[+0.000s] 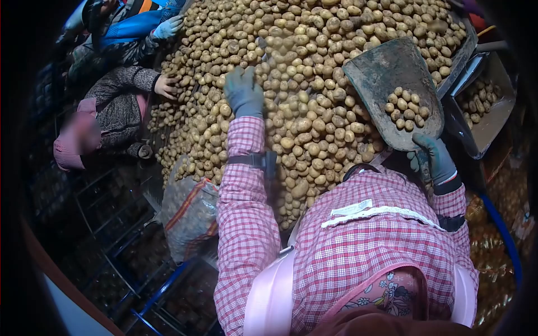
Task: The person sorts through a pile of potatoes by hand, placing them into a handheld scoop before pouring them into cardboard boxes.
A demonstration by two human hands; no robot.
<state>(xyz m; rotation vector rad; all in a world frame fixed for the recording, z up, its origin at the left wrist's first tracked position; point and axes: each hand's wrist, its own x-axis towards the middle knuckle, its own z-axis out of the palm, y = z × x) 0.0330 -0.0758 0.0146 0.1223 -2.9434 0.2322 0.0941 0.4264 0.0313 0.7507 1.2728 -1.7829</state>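
Potatoes (314, 106) lie in a wide heap in front of me. My left hand (244, 92), in a grey-green glove, rests on the heap with its fingers spread a little and nothing visibly held. On the right, my gloved right hand (434, 157) is wrapped round the handle end of a large dirty scoop (386, 73). The scoop lies over the heap's right part, its wide mouth pointing up and left. Several small potatoes (406, 109) sit inside it near the handle.
At the left, a person in a pink cap (70, 140) reaches a bare hand (166, 87) to the heap. Another person's gloved hand (168, 27) is above. A filled sack (190, 215) stands lower left. An open box (493, 120) with potatoes is at the right.
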